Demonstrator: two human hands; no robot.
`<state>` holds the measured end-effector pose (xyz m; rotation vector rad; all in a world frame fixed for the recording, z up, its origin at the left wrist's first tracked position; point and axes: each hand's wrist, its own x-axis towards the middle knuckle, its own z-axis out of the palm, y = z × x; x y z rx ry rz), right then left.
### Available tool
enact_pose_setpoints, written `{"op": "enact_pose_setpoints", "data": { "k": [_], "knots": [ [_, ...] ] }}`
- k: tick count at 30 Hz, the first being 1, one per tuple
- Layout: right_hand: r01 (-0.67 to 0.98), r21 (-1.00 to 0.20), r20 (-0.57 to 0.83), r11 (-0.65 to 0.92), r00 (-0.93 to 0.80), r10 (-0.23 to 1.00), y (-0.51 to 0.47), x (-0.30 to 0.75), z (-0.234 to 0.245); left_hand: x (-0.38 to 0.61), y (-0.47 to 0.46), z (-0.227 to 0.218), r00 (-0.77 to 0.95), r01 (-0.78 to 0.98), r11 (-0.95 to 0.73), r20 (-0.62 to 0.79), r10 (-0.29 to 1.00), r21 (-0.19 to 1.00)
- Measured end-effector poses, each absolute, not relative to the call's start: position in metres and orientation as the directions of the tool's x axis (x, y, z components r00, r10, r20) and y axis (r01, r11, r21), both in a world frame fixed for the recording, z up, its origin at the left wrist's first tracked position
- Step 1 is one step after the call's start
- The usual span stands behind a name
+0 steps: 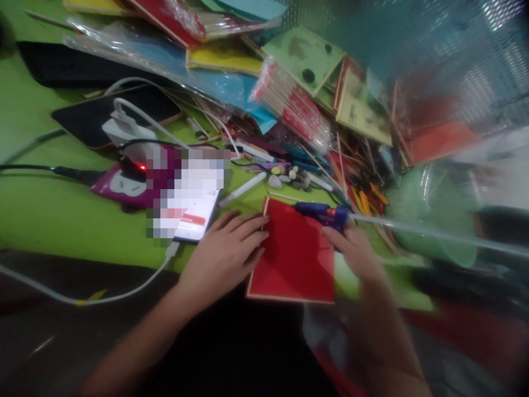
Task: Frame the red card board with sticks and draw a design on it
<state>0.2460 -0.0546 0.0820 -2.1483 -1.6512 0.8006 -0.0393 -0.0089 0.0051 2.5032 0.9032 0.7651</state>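
A red square board (295,259) lies flat at the near edge of the green table (49,204). My left hand (229,248) rests flat on the board's left edge, fingers stretched out and together. My right hand (351,245) grips a blue glue gun (324,214), whose nozzle points left over the board's top edge. A long clear glue stick (433,234) juts out of the gun's back toward the right.
A phone (196,218) on a white cable lies left of my left hand, by a purple power strip (119,184). Small pebbles (289,177), pens, thin sticks and stacked coloured boards (303,58) crowd the back. A green bowl (433,215) stands at right.
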Motion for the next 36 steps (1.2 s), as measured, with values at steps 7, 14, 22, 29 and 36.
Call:
{"op": "enact_pose_setpoints", "data": {
  "k": [7, 14, 22, 29, 36],
  "knots": [
    [0.716, -0.604, -0.263, -0.35, 0.235, 0.936, -0.064, 0.251, 0.083, -0.039, -0.009, 0.006, 0.641, 0.472, -0.732, 0.379, 0.667, 0.491],
    [0.752, -0.6, -0.228, -0.273, 0.166, 0.959, -0.054, 0.241, 0.081, -0.04, -0.009, 0.005, 0.646, 0.477, -0.726, 0.363, 0.672, 0.495],
    [0.77, -0.571, -0.232, -0.285, 0.182, 0.956, -0.058, 0.248, 0.082, -0.04, -0.008, 0.006, 0.647, 0.469, -0.735, 0.376, 0.663, 0.489],
    [0.774, -0.563, -0.241, -0.289, 0.181, 0.953, -0.059, 0.247, 0.084, -0.04, -0.009, 0.006, 0.642, 0.47, -0.721, 0.362, 0.675, 0.51],
    [0.773, -0.582, -0.21, -0.253, 0.159, 0.965, -0.057, 0.248, 0.082, -0.039, -0.009, 0.006, 0.637, 0.475, -0.718, 0.364, 0.68, 0.509]
  ]
}}
